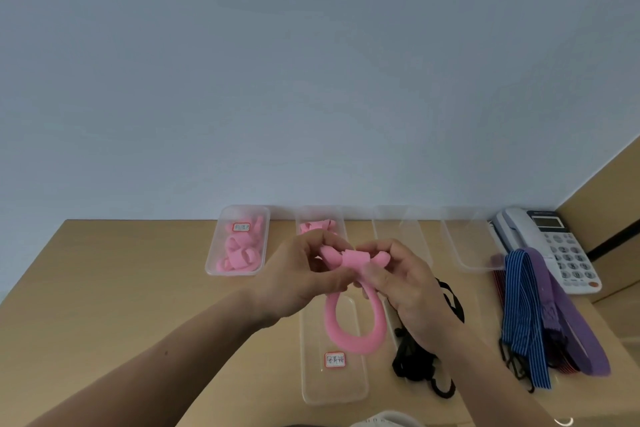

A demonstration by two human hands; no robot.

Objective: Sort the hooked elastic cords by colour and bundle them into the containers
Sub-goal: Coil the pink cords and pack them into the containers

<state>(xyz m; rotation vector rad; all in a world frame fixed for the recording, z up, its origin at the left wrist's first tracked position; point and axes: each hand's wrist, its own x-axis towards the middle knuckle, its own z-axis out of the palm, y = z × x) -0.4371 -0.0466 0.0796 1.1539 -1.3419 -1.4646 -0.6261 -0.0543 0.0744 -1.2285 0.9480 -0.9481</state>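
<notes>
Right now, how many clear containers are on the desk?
5 containers: four in the back row, one labelled in front. Others may hide under the black cords.

Cord colours

Held cord (pixel 349 322) was pink; others black (pixel 412 367), blue-striped (pixel 523 308), purple (pixel 575 329); phone (pixel 554 246) white.

head-worn view, facing wall, hands (pixel 346 281) near
</notes>
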